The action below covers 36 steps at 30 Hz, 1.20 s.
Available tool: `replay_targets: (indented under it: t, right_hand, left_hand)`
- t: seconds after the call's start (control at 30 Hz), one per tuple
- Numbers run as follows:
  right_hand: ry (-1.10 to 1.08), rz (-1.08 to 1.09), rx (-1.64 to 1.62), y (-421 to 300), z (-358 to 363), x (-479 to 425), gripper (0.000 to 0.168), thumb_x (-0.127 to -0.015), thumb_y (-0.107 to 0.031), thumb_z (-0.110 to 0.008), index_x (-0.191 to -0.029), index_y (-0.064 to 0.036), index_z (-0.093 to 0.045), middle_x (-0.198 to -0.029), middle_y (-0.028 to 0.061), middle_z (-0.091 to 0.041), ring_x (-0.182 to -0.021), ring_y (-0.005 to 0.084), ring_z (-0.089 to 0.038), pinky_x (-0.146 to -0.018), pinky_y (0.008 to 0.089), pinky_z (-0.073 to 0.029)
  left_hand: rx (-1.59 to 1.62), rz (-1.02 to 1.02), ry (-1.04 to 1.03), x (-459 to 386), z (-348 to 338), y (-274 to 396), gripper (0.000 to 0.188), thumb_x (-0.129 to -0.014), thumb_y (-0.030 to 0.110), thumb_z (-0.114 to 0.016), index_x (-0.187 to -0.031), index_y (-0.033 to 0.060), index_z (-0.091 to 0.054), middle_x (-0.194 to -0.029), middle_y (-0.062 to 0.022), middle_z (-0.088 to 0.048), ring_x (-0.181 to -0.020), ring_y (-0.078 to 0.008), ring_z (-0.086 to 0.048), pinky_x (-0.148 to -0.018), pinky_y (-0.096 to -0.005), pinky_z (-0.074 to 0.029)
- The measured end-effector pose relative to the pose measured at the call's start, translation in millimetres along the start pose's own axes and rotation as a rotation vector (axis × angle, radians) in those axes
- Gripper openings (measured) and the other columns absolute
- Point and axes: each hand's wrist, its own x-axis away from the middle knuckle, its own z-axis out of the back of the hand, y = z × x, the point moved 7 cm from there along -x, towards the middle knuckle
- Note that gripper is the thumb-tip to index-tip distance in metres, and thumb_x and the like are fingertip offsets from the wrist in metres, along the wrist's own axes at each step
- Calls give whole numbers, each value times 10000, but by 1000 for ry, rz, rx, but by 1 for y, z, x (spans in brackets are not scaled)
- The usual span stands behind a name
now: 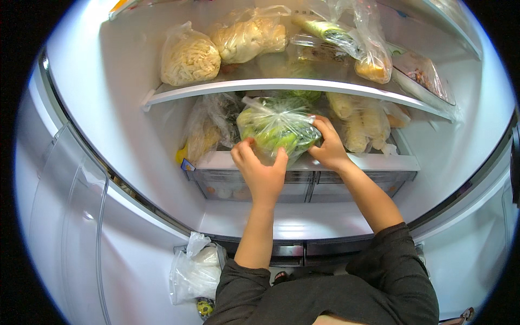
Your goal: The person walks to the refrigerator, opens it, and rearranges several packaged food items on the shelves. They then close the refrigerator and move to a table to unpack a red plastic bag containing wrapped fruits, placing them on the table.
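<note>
A clear plastic bag of green leafy vegetables point(280, 126) is between my two hands, at the front of the lower refrigerator shelf point(365, 161). Its gathered plastic top faces up. My left hand point(260, 166) holds the bag's near left side, thumb and fingers spread. My right hand point(329, 144) grips its right side, with the fingertips at the plastic. To the left lies a bag of yellowish food point(205, 136), its contents unclear. Bagged pale, long vegetables point(359, 126) rest just right of my right hand.
The upper shelf's front edge point(260, 85) runs above my hands. It carries a bag of pale shreds point(191, 61), bagged pale pieces point(248, 38) and a wrapped tray point(424, 79). Clear drawers point(260, 189) sit below. An open door with bins point(81, 195) stands left; a white plastic bag point(197, 272) hangs low.
</note>
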Motion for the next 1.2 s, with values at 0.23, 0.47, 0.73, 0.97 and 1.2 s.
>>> replay_targets:
  t: [0.23,0.47,0.73,0.97,1.2]
  right_hand:
    - [-101,135,-63,7,-30,-53,436,-709,30,-636,-1131,-25,-540,-1286,121,-442,-1195,282,-435,-975,325,-368]
    - [-302,32,366,-2,-19,-68,517,-700,104,-492,-1189,-64,-510,-1260,180,-468,-1125,372,-485,-929,388,-415]
    - [7,317,830,-15,-32,-142,353,-732,-186,-623,-1074,-102,-598,-1072,158,-590,-1115,342,-483,-968,482,-350]
    - [-210,177,1066,25,-48,-180,258,-768,-272,-580,-984,-142,-636,-1060,92,-607,-1054,368,-503,-901,492,-411]
    - [-10,85,977,13,-28,-172,319,-805,-313,-564,-1011,-79,-632,-1223,215,-462,-1038,388,-514,-861,464,-427]
  left_hand:
    - [-297,-118,182,-2,7,8,684,-631,302,-776,-1113,-4,-400,-1190,-216,-333,-1142,-407,-343,-959,-512,-299]
    - [-372,-385,158,-13,-16,20,599,-587,321,-766,-1066,90,-491,-1184,-184,-389,-1240,-446,-268,-966,-549,-294]
    - [-340,-478,98,-6,-23,12,412,-624,321,-712,-926,89,-553,-1075,-137,-446,-1127,-383,-369,-949,-521,-300]
    - [-350,-494,8,-8,-44,14,424,-621,329,-713,-960,125,-562,-1087,-115,-447,-1103,-322,-397,-957,-613,-206]
    - [-67,-490,35,-25,-14,8,472,-684,316,-698,-1066,88,-542,-1086,-134,-451,-1090,-323,-401,-965,-547,-260]
